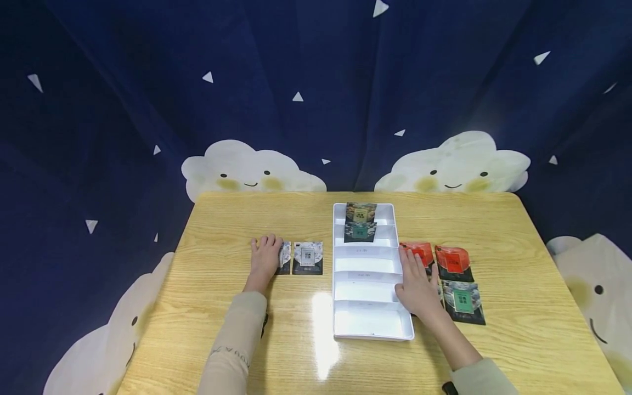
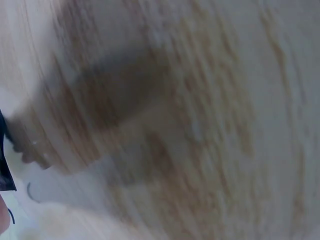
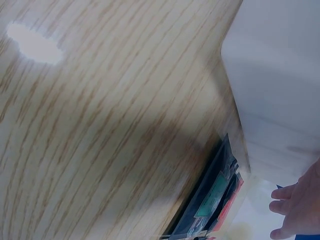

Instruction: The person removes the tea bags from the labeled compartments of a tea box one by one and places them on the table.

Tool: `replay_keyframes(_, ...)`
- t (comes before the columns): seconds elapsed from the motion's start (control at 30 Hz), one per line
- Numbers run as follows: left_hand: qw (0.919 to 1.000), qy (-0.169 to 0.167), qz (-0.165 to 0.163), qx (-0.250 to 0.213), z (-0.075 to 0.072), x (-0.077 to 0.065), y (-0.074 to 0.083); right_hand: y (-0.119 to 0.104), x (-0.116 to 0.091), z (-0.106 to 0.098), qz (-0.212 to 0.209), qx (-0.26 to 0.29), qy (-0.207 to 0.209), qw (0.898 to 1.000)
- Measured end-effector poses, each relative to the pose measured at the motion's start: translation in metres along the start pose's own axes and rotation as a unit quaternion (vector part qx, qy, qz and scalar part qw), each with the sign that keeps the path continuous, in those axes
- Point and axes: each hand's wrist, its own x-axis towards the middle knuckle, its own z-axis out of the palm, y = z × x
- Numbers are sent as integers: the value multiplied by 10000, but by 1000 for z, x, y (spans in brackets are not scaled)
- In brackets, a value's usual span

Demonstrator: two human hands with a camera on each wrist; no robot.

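My left hand (image 1: 265,258) rests over a silver-and-black packet (image 1: 285,259), covering its left part; whether the fingertips pinch it is hidden. In the left wrist view, a fingertip (image 2: 3,216) shows beside the dark edge of a packet (image 2: 7,175). A matching silver packet (image 1: 308,258) lies just to the right. My right hand (image 1: 419,286) spreads its fingers beside the white tray (image 1: 407,323), over the left red packet (image 1: 419,251) and a partly covered green-labelled packet. To its right lie another red packet (image 1: 454,263) and a green-labelled packet (image 1: 463,302).
The tray is divided into several compartments. A brown packet (image 1: 360,211) stands in the farthest one, and a green packet (image 1: 360,232) in the one before it. Wooden table (image 1: 232,219) surrounds them. A dark blue curtain (image 1: 316,126) hangs behind its far edge.
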Motion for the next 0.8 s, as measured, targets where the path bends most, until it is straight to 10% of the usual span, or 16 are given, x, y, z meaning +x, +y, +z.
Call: replay_keyframes(0.8, 9994, -276, -180, 71, -1, 1, 0, -2, -1, -2, -48, -1, 63, 10000)
